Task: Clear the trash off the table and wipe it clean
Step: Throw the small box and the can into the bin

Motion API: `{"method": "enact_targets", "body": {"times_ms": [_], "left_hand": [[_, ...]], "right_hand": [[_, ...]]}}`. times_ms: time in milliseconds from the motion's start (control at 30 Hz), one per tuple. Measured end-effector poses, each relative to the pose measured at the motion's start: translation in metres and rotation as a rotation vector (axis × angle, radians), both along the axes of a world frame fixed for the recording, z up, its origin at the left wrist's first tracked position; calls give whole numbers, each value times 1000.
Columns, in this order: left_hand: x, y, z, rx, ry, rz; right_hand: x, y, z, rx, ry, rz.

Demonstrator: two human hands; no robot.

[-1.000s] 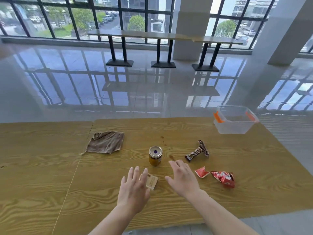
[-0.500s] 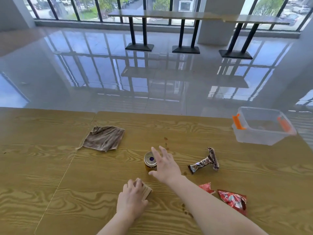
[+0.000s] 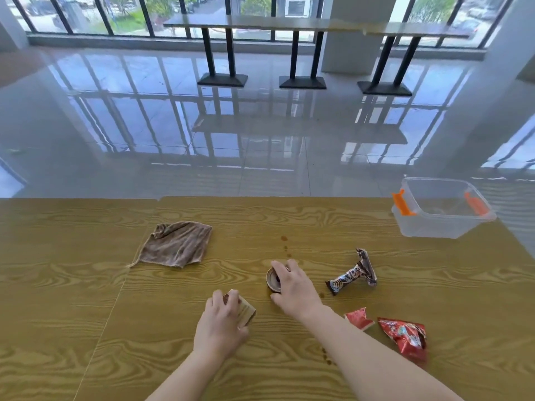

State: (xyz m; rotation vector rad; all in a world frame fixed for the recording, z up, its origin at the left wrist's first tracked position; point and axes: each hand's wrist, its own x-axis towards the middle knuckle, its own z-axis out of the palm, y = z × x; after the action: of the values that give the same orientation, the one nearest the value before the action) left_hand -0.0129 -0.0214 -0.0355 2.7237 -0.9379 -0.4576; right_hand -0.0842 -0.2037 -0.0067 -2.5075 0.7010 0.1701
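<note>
Indoors, stained wooden table (image 3: 289,221), glossy tiled floor (image 3: 260,146), fingers curled on can (image 3: 273,280).

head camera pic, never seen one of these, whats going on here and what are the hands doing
There is no machine here: a camera worn on a person's head looks forward and down at their own two bare hands over a wooden table. The left hand is closing on a small brown paper packet. The right hand wraps around a drink can from above; I cannot tell whether either grip has lifted anything. Also on the table: a brown cloth, a dark candy wrapper, a torn red scrap, a red snack bag, some small brown spill spots, and a clear plastic bin with orange clips at the far right.
</note>
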Motion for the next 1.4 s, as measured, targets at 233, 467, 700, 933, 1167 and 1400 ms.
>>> {"method": "enact_targets", "body": {"times_ms": [233,467,700,933,1167,1400], "left_hand": [[9,-6,17,-100,-69,-203],[-12,-17,30,-145,-68,-446],[-60,-29,42,-158,-54,-629],[-155,-54,55,-192,-51,-849],[-275,-73,53,-172,-18,-972],[-378,-82,34,-139,28,-1026]], "right_hand": [[-35,14,24,-43,-60,-197],[-97,43,47,-79,-111,-438],[-168,62,56,-107,-101,-628],[-280,82,58,-97,-85,-873],[-401,87,50,-77,-35,-1006],[-513,90,22,-12,33,-1081]]}}
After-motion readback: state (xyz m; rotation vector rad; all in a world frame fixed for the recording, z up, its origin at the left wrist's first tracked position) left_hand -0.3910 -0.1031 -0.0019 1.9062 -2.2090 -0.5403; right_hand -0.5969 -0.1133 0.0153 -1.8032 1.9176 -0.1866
